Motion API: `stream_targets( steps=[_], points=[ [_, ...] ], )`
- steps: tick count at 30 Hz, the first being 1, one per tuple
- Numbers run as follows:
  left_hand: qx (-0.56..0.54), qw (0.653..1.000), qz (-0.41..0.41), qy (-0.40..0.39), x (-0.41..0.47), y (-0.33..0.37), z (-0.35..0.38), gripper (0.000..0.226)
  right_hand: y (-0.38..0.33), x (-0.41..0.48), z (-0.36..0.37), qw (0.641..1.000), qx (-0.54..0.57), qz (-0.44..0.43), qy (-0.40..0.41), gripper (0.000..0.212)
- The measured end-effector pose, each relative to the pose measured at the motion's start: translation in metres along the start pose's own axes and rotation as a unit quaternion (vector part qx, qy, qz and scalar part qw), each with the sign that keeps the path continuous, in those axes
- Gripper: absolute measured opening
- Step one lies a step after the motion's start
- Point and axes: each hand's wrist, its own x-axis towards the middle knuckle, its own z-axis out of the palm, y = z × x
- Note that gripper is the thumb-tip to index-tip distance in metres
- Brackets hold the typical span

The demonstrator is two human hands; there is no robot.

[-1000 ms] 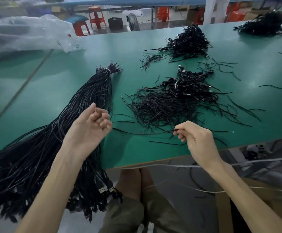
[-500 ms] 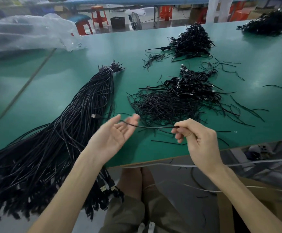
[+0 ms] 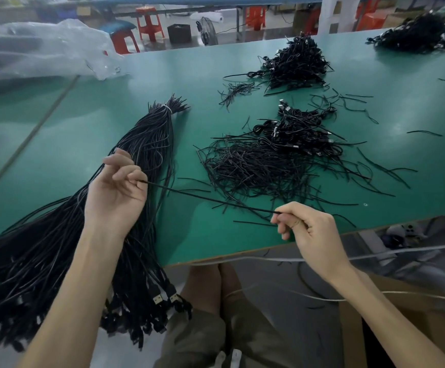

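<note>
Black tie (image 3: pixel 210 200) stretched taut between my hands above table (image 3: pixel 83 134) edge. My left hand (image 3: pixel 115 192) pinches far end, palm up; my right hand (image 3: pixel 306 229) pinches near end, knuckles up.

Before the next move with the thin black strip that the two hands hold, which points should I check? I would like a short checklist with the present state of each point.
1. Left hand pinches one end of the black strip: ok.
2. Right hand pinches the other end: ok.
3. Strip runs straight between the hands, without slack: ok.
4. Strip is free of the loose strip pile: cannot tell; single strips lie under its right part.
5. Cable bundle lies close, under the left forearm: ok.
6. White tie binds the bundle's far end: ok.
</note>
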Motion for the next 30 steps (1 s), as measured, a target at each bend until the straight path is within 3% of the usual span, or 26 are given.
stream_targets(
  steps=[2,7,11,13,14,15,17,18,19,20,22,25,27,30],
  points=[
    [-0.014,0.998,-0.04,-0.056,-0.007,-0.002,0.004,0.034,0.0,0.002,-0.001,1.0,-0.006,0.004,-0.013,0.024],
    [0.098,0.977,-0.107,-0.157,-0.02,-0.015,0.015,0.059,0.001,0.004,0.0,0.999,-0.035,-0.002,-0.035,0.022],
    [0.135,0.943,-0.173,-0.251,-0.024,-0.011,0.024,0.064,0.002,0.005,0.001,0.999,-0.028,0.015,-0.037,0.023],
    [0.253,0.908,-0.155,-0.297,-0.031,-0.007,0.023,0.059,0.001,0.008,-0.001,0.999,-0.027,0.02,-0.033,0.024],
    [0.348,0.864,-0.146,-0.333,-0.034,-0.005,0.024,0.056,0.0,0.011,-0.002,0.999,-0.029,0.023,-0.032,0.025],
    [0.437,0.796,-0.163,-0.385,-0.037,-0.005,0.028,0.052,-0.002,0.015,-0.002,0.999,-0.026,0.027,-0.03,0.025],
    [0.565,0.613,-0.246,-0.494,-0.039,-0.01,0.036,0.038,-0.009,0.025,-0.002,0.999,-0.001,0.035,-0.014,0.025],
    [0.614,0.532,-0.293,-0.505,-0.04,-0.015,0.041,0.034,-0.014,0.031,-0.002,0.999,0.016,0.033,-0.003,0.025],
    [0.664,0.476,-0.314,-0.483,-0.042,-0.021,0.042,0.032,-0.02,0.036,-0.003,0.999,0.035,0.025,0.007,0.023],
    [0.711,0.448,-0.312,-0.442,-0.042,-0.027,0.041,0.031,-0.026,0.041,-0.002,0.998,0.056,0.015,0.013,0.022],
    [0.782,0.45,-0.293,-0.315,-0.042,-0.035,0.03,0.04,-0.04,0.047,0.001,0.995,0.103,-0.007,0.014,0.021],
    [0.826,0.531,-0.127,-0.143,-0.03,-0.037,0.015,0.051,-0.06,0.05,0.009,0.986,0.161,-0.04,0.008,0.019],
    [0.792,0.599,-0.032,-0.11,-0.024,-0.038,0.009,0.054,-0.07,0.047,0.015,0.981,0.186,-0.055,-0.008,0.019],
    [0.683,0.721,0.016,-0.115,-0.016,-0.047,0.005,0.055,-0.08,0.036,0.027,0.976,0.196,-0.065,-0.067,0.02]
  ],
)
